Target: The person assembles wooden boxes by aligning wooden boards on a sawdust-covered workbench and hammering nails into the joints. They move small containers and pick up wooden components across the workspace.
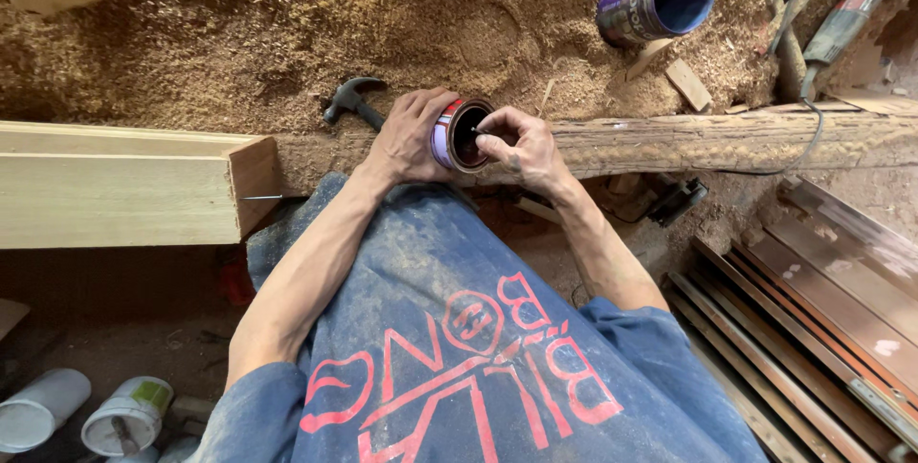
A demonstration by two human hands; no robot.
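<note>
— So which hand has the small tin can [457,135]?
— Left hand [409,135] wraps it, tipped sideways on the rough beam's [688,141] top edge, mouth facing right. Right hand [521,144] sits at that mouth, fingertips pinching a nail [477,130] just inside.

Person seen from above: a dusty blue short-sleeved shirt [459,329] with large red outlined lettering and a round emblem across the chest, the cloth smeared with pale sawdust. Both forearms are bare below the sleeves. Left hand [406,138] and right hand [521,143] are ungloved, without rings or watch.
</note>
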